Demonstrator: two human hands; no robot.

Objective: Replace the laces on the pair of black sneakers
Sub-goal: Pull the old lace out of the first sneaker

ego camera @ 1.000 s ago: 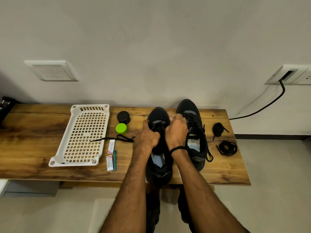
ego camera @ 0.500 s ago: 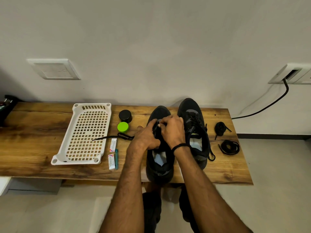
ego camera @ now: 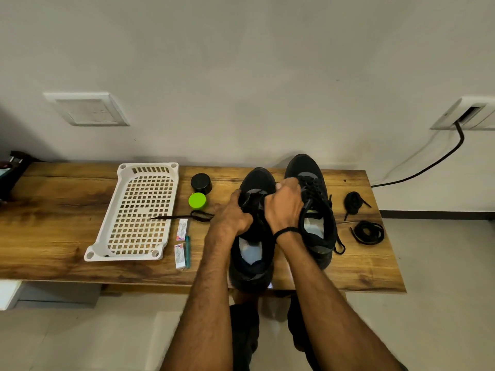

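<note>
Left hand and right hand grip the nearer sneaker, seemingly at its tongue.

The left hand and right hand cover the nearer sneaker at its eyelets, hiding any lace there. Print on the small packets is unreadable. The left edge cuts off a dark object.

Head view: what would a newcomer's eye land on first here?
The left hand and right hand grip the nearer black sneaker at the middle of the wooden table, its laced twin just right. A bright green round lid glows near the white perforated plastic tray on the left.
</note>
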